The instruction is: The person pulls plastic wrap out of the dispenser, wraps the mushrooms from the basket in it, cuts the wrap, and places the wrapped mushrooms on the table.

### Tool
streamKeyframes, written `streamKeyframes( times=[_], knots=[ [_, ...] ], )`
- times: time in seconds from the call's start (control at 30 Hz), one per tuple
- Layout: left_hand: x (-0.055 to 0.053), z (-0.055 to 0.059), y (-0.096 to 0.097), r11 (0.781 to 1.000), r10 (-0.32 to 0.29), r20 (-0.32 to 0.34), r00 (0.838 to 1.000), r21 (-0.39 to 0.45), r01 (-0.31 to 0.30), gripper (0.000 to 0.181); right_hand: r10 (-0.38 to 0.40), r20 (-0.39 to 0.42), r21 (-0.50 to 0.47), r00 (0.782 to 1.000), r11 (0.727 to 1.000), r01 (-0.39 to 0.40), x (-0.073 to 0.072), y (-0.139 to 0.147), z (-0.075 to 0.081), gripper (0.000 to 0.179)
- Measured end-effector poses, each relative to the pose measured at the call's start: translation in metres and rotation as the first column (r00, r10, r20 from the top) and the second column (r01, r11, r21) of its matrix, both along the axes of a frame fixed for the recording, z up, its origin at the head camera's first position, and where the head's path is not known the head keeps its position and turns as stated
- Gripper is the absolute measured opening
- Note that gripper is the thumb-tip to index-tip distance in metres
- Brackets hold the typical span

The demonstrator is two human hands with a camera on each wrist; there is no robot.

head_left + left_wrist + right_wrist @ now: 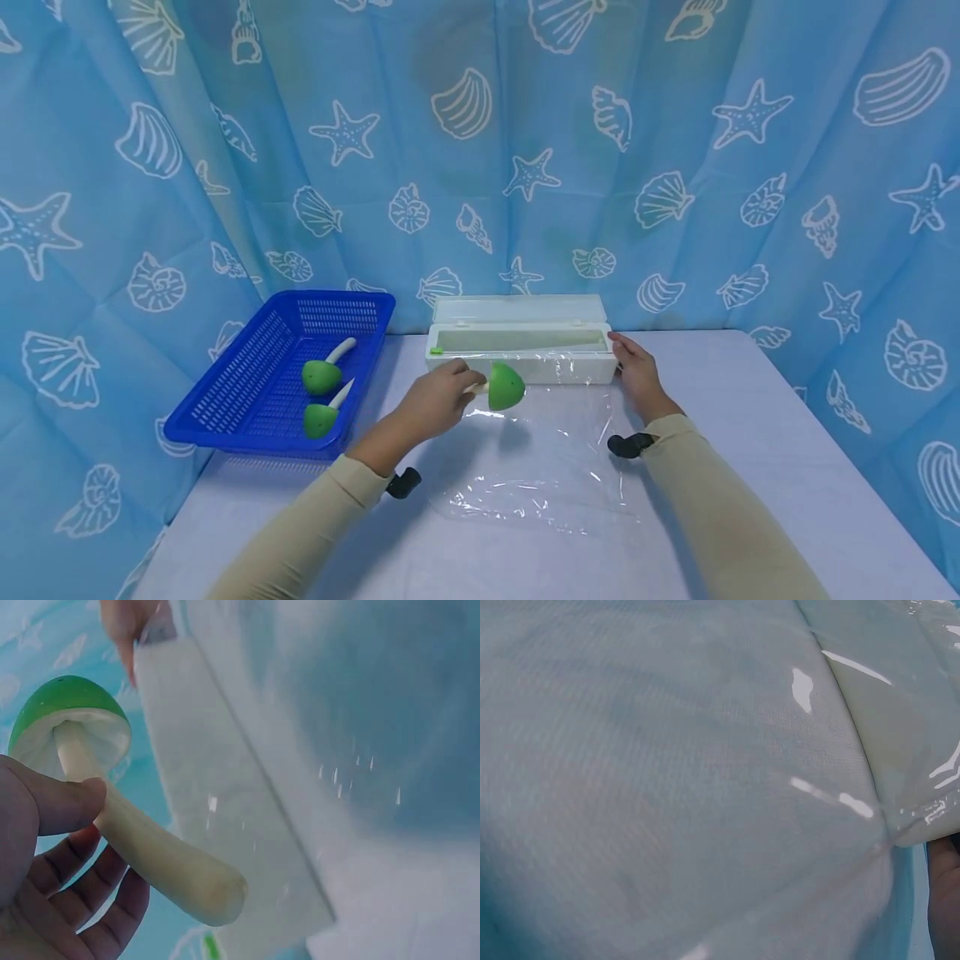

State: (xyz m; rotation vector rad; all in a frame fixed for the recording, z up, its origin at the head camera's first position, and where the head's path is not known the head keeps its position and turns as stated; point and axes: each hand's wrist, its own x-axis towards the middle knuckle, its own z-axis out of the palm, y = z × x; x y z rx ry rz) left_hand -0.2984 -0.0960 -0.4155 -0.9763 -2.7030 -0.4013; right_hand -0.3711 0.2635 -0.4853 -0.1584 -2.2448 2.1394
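Observation:
My left hand (438, 402) pinches the pale stem of a toy mushroom (506, 387) with a green cap, held above the table. In the left wrist view the thumb crosses the mushroom's stem (169, 862), with the other fingers behind it. A white cling film dispenser (525, 368) stands with its lid raised. Clear cling film (540, 467) stretches from it over the table toward me. My right hand (640, 375) grips the dispenser's right end. In the right wrist view only part of the right hand (943, 900) shows, beside the dispenser and film.
A blue plastic basket (225, 383) at the left holds two more green-capped mushrooms, one farther back (321, 377) and one nearer (320, 421). A white cloth covers the table (720, 392). Behind it hangs a blue curtain (480, 167) with shell and starfish prints.

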Motion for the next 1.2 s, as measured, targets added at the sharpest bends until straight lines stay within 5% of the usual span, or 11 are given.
streamKeyframes(
  times=[0.3, 0.7, 1.2],
  knots=[
    [0.025, -0.019, 0.037, 0.994, -0.105, 0.056, 0.993, -0.030, 0.107, 0.027, -0.016, -0.011, 0.049, 1.000, 0.999, 0.017, -0.004, 0.003, -0.003, 0.052],
    [0.050, -0.035, 0.063, 0.984, -0.134, 0.163, 0.977, -0.092, 0.150, 0.025, -0.010, -0.030, 0.004, 0.999, 1.000, 0.010, -0.003, 0.003, -0.004, 0.051],
    [0.053, -0.051, 0.062, 0.980, -0.142, 0.184, 0.972, -0.115, 0.165, 0.021, 0.012, -0.028, -0.013, 1.000, 1.000, -0.012, -0.004, 0.002, -0.003, 0.051]
  ],
)
